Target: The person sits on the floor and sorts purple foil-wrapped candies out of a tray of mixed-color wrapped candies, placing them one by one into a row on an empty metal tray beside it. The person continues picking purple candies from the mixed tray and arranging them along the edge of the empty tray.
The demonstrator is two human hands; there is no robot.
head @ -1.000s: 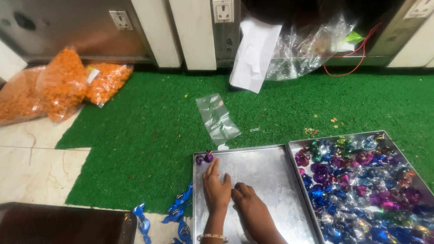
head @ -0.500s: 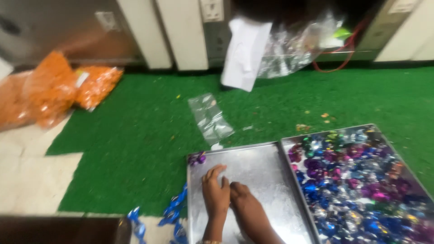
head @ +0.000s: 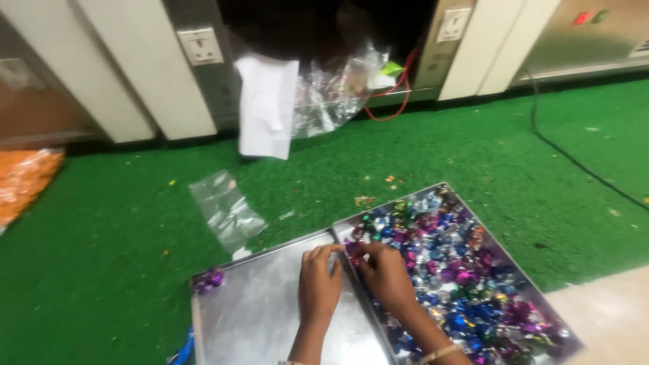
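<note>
Two steel trays lie side by side on green turf. The left tray (head: pixel 250 318) is nearly bare, with a few purple wrapped candies (head: pixel 208 278) in its far left corner. The right tray (head: pixel 389 205) is heaped with shiny foil-wrapped candies (head: pixel 466 277) in purple, blue, silver and green. My left hand (head: pixel 319 284) rests on the left tray, its fingers bent toward the shared rim. My right hand (head: pixel 387 274) reaches over that rim into the candy pile, fingertips pinched on a small purple candy (head: pixel 351 249). The two hands' fingertips nearly touch.
A clear plastic bag (head: pixel 226 209) lies on the turf beyond the left tray. A white sheet (head: pixel 267 108) and crumpled clear plastic (head: pixel 334 94) hang at the wall. An orange packet (head: pixel 23 182) sits far left, and a black cable (head: pixel 574 159) crosses the right.
Both hands moved from the middle of the bare tray to the rim between the trays, and my right hand reached into the candies. The view swung right.
</note>
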